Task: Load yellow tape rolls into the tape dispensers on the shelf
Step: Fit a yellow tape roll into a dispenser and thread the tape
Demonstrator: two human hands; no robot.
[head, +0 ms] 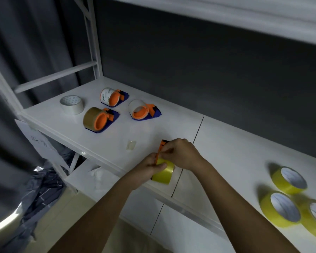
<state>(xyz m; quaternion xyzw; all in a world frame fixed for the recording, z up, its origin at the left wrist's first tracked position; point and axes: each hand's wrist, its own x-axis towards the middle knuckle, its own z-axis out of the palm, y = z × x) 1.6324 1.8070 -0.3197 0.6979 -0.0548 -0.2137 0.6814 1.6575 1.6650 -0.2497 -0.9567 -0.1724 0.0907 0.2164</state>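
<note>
Two bare forearms reaching forward from the bottom edge, meeting at the front lip of the white shelf (226, 143). Left hand (150, 168) curled round a yellow tape roll (162, 173), thumb laid across its top, remaining fingers wrapped under and mostly hidden. Right hand (179, 152) just above and touching, fingertips pressed together in a pinch on the orange dispenser (161, 146) that rises from the roll; only a narrow orange strip with a dark tip showing beyond the fingers. Whether the roll sits fully on the dispenser's hub: cannot tell.

Just left of the pinching fingers, a small clear scrap of tape (131, 145) flat on the shelf. Farther beyond the fingertips, three orange dispensers on blue bases: one holding a brown roll (97, 119), one holding a white printed roll (110, 96), one holding a clear roll (140, 110). Beside those, farthest left, a loose whitish roll (72, 105) lying flat.

Well to the right of the right wrist, three spare yellow rolls (281, 209) grouped together, touching or nearly so, cores facing up.
</note>
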